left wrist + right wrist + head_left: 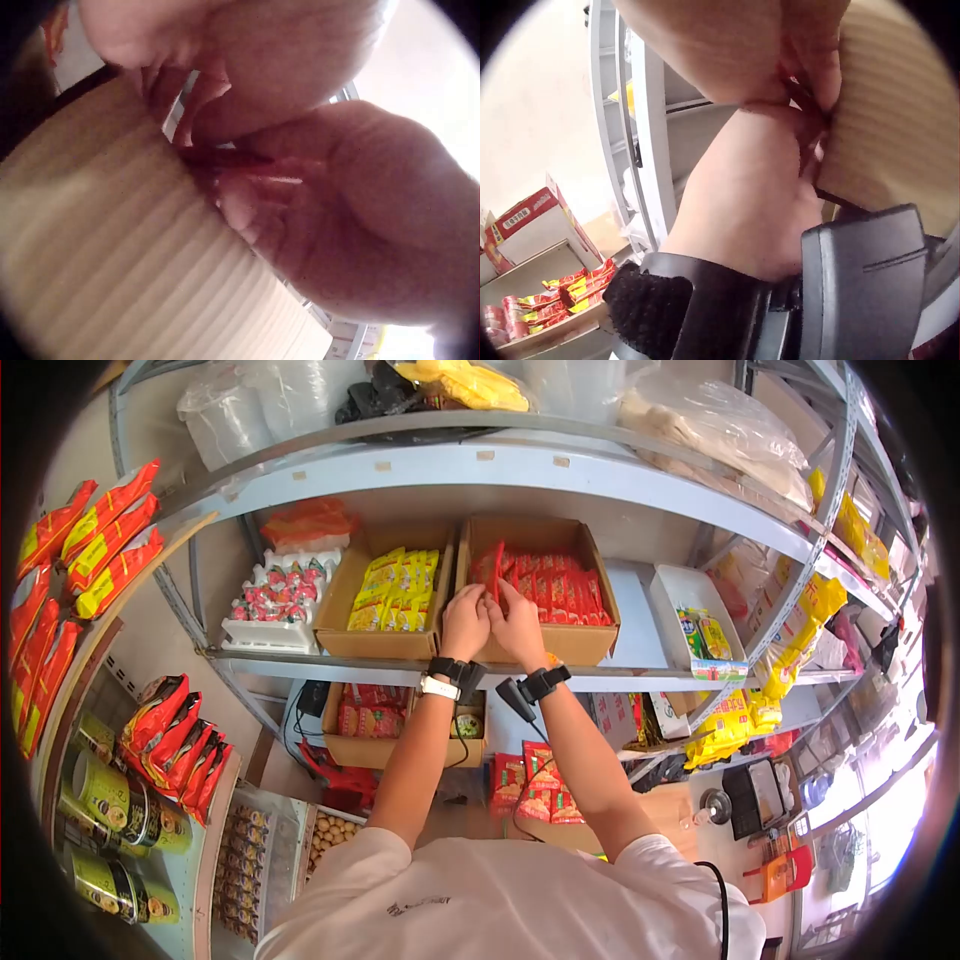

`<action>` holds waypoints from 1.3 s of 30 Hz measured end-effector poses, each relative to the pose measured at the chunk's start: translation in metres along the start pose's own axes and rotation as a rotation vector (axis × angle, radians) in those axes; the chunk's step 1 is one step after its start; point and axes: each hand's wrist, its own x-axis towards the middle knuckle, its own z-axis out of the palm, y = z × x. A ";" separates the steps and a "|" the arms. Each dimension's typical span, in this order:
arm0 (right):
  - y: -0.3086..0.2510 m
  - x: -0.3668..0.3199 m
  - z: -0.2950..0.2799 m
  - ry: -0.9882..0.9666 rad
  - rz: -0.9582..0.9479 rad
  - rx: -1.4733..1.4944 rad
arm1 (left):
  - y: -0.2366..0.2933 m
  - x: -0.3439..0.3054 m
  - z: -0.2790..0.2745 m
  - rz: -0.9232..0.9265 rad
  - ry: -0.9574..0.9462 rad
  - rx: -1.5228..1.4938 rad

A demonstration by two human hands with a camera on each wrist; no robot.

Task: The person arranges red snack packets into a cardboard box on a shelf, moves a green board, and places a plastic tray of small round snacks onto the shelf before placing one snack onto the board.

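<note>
Both hands meet at the front left of a cardboard box (560, 643) holding rows of red packets (560, 588). My left hand (466, 622) and right hand (517, 624) are close together, fingers curled inward. Between them they pinch a red packet (489, 568), which stands up above the rows. In the left wrist view, a dark red strip of the packet (225, 157) shows between the fingers, and ribbed cardboard lies right beside them. From the right wrist, red shows again between the fingertips; most of the packet is hidden by the hands.
To the left stand a box of yellow packets (400, 588) and a white crate (268, 635) of small bottles. A white bin (690, 592) sits to the right. The metal shelf edge (640, 680) runs under the forearms, with an upper shelf (520, 455) above.
</note>
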 end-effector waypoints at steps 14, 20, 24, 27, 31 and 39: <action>0.018 0.019 -0.009 -0.282 -0.056 -0.111 | -0.007 0.006 -0.008 0.014 -0.119 -0.148; 0.016 0.031 0.001 -0.112 -0.091 -0.332 | -0.005 0.004 0.000 0.072 -0.035 0.122; 0.015 0.039 0.007 -0.183 0.031 -0.569 | -0.005 0.010 0.003 0.064 -0.038 0.201; 0.022 0.049 0.014 -0.244 0.086 -0.606 | -0.008 0.020 0.000 0.064 -0.069 0.222; 0.029 0.056 0.021 -0.296 0.142 -0.618 | -0.019 0.032 -0.001 0.054 -0.153 0.225; 0.034 0.052 0.028 -0.212 0.152 -0.701 | -0.030 0.036 0.000 0.063 -0.278 0.263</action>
